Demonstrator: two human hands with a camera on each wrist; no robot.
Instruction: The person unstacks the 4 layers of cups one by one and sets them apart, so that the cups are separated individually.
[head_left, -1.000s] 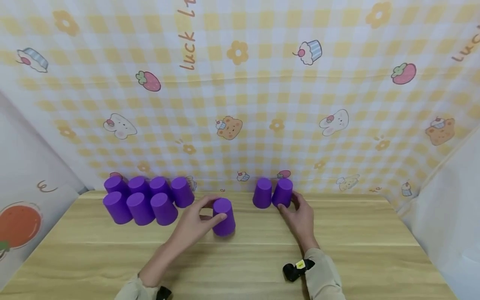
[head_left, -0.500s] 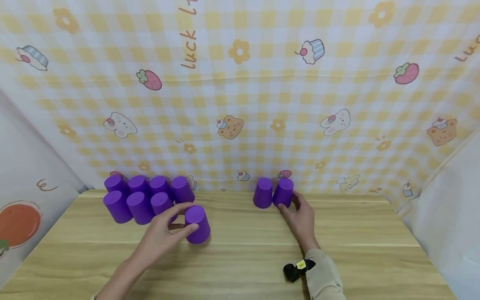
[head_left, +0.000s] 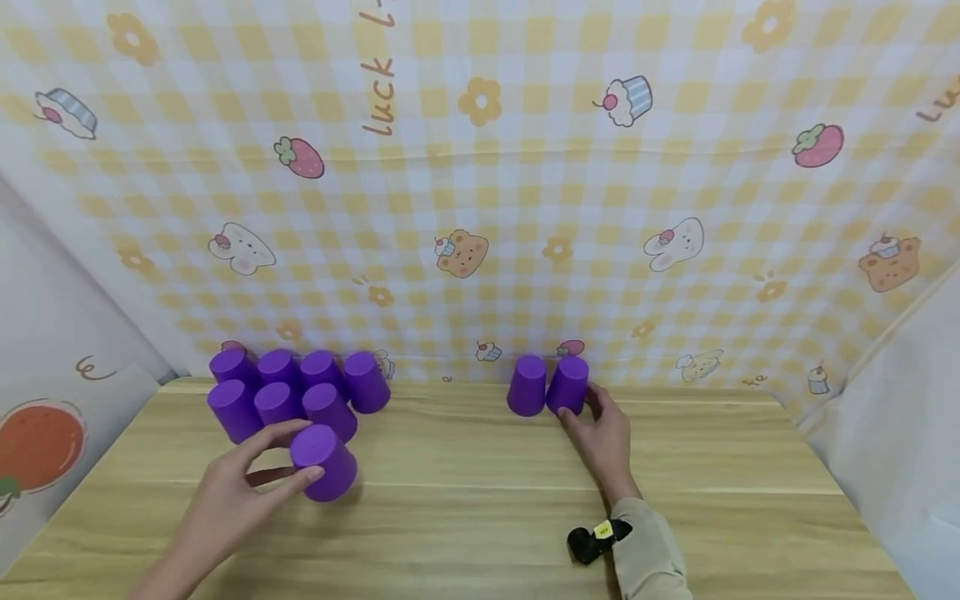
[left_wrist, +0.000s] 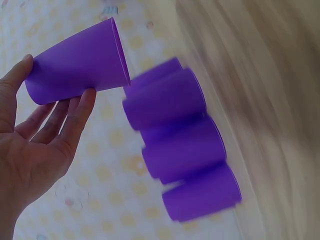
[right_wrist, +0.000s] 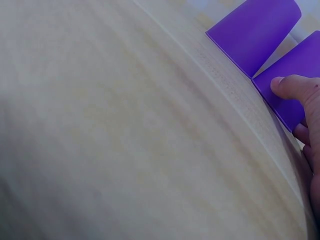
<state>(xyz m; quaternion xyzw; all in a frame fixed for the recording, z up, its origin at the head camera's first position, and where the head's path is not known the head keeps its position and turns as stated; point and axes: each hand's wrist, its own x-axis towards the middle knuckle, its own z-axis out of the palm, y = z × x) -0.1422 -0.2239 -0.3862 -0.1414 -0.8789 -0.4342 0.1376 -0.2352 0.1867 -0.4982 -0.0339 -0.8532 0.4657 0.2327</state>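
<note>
My left hand (head_left: 232,492) pinches an upside-down purple cup (head_left: 325,463) between thumb and fingers, in front of the left group of cups. In the left wrist view that held cup (left_wrist: 77,62) hangs clear of the table, with its wide rim away from the palm. At the right, my right hand (head_left: 602,433) holds another upturned purple cup (head_left: 567,386), thumb on its near side. A matching cup (head_left: 527,387) stands just left of it, and the right wrist view shows the two rims meeting at the base.
Several upside-down purple cups (head_left: 366,383) stand in two rows at the table's back left. The wooden table (head_left: 480,517) ends at a yellow checked cloth (head_left: 450,192) hanging behind it. A black strapped device (head_left: 596,540) sits at the right wrist.
My left hand has carried its cup leftward and nearer to me, from mid-table to in front of the left group. My right hand has stayed on its cup.
</note>
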